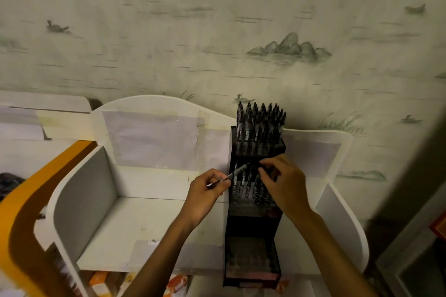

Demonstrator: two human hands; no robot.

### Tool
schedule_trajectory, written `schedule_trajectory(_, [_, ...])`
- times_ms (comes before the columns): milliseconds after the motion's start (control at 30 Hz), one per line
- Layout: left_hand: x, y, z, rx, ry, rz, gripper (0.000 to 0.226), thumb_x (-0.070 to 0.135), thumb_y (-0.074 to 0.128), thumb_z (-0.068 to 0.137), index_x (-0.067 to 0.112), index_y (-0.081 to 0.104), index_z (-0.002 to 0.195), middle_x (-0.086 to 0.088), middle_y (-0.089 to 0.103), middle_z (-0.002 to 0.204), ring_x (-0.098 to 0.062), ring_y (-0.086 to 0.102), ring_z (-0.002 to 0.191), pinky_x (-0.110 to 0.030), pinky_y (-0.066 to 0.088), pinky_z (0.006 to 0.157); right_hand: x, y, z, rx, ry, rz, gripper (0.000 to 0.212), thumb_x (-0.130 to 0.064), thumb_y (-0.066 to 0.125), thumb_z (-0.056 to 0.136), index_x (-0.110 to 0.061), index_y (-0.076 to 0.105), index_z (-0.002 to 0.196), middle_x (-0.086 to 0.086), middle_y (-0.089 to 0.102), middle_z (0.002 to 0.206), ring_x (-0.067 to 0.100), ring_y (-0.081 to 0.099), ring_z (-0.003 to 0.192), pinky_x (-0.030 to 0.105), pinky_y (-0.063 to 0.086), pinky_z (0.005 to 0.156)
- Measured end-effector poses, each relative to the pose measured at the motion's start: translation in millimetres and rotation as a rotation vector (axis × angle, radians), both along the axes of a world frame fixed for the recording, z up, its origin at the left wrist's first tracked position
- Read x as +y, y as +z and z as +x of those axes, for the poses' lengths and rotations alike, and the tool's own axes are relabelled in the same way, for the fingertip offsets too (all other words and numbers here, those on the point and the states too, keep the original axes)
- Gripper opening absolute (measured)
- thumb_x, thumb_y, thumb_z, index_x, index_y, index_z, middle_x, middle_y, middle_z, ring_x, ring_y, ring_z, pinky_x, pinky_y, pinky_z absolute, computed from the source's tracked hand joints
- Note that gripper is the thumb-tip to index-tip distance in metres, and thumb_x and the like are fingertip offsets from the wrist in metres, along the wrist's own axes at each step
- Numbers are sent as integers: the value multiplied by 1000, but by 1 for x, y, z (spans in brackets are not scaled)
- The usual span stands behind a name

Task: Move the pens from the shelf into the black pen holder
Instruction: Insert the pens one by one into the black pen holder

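Note:
A tall black tiered pen holder (253, 224) stands on the white shelf (135, 219), right of centre. Its top tier is packed with several dark pens (259, 123); the middle tier holds several more. My left hand (205, 194) pinches one pen (235, 172) that slants up to the right toward the middle tier. My right hand (282, 183) is over the middle tier, its fingertips pinching something dark there, probably a pen, though I cannot make it out. The bottom tier looks empty.
The shelf has white side walls (82, 200) and a curved back panel (156, 132) against patterned wallpaper. An orange curved edge (31, 190) runs at the left. Orange-and-white packets (101, 282) lie below the shelf front. A dark surface fills the right edge.

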State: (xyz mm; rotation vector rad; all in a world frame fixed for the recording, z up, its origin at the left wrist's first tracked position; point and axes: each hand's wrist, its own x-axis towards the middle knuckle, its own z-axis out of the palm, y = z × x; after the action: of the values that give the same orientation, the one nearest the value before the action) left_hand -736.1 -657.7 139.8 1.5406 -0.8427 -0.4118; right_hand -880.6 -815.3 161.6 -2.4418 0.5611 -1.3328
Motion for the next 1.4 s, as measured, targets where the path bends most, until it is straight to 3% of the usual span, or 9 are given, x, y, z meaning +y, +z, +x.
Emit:
schedule_trajectory(133, [-1, 2, 2, -53, 43, 12, 5, 20, 76, 87, 25, 75, 86, 9, 67, 76, -8, 62, 77, -12, 49, 69, 19, 10, 17, 93, 265, 79, 24, -9, 77, 81, -13, 74, 104, -4, 66, 100, 3, 61, 79, 6, 46, 71])
schedule_trajectory(300, [2, 7, 3, -101, 29, -7, 10, 18, 82, 81, 22, 79, 89, 11, 74, 80, -8, 68, 79, -14, 52, 71, 28, 5, 28, 215, 374, 192, 19, -13, 73, 85, -16, 77, 103, -5, 70, 98, 5, 64, 88, 12, 49, 80])
schedule_trajectory(500, [8, 10, 3, -99, 14, -3, 15, 15, 83, 79, 18, 80, 94, 9, 76, 84, -4, 70, 80, -12, 52, 70, 32, 3, 31, 293, 312, 207, 13, -13, 71, 86, -17, 75, 98, -9, 64, 92, -3, 58, 79, 7, 43, 74])
schedule_trajectory(700, [9, 18, 6, -142, 102, 17, 19, 18, 81, 80, 26, 72, 95, 9, 71, 77, -3, 65, 74, -10, 50, 65, 26, -4, 35, 342, 219, 167, 18, -9, 58, 95, -11, 70, 109, -3, 57, 100, 6, 58, 83, 10, 44, 74])
schedule_trajectory(867, [15, 13, 17, -274, 76, 141, 11, 32, 71, 90, 30, 69, 101, 17, 68, 98, -7, 63, 86, -18, 52, 74, 21, -2, 32, 196, 185, 323, 14, -12, 60, 95, -8, 65, 107, -1, 60, 100, 6, 65, 69, 13, 52, 68])
schedule_trajectory(1067, [20, 4, 25, -637, 105, 337, 33, 52, 58, 87, 36, 65, 116, 17, 64, 124, -7, 59, 106, -27, 48, 95, 19, -9, 36, 88, 111, 305, 17, -20, 68, 90, -12, 71, 105, 0, 74, 91, 5, 70, 78, 21, 57, 78])
schedule_trajectory(1267, [20, 2, 27, -698, 95, 376, 40, 55, 52, 86, 37, 63, 120, 15, 61, 131, -10, 57, 115, -35, 46, 102, 21, -15, 43, 92, 108, 291, 16, -19, 70, 88, -9, 73, 99, 2, 75, 87, 8, 70, 77, 21, 56, 80])
schedule_trajectory(1400, [19, 1, 28, -682, 91, 352, 34, 49, 58, 89, 36, 64, 119, 15, 61, 130, -10, 57, 114, -33, 46, 102, 20, -20, 45, 119, 86, 277, 14, -20, 70, 88, -10, 74, 97, 1, 75, 83, 7, 69, 74, 10, 51, 74])
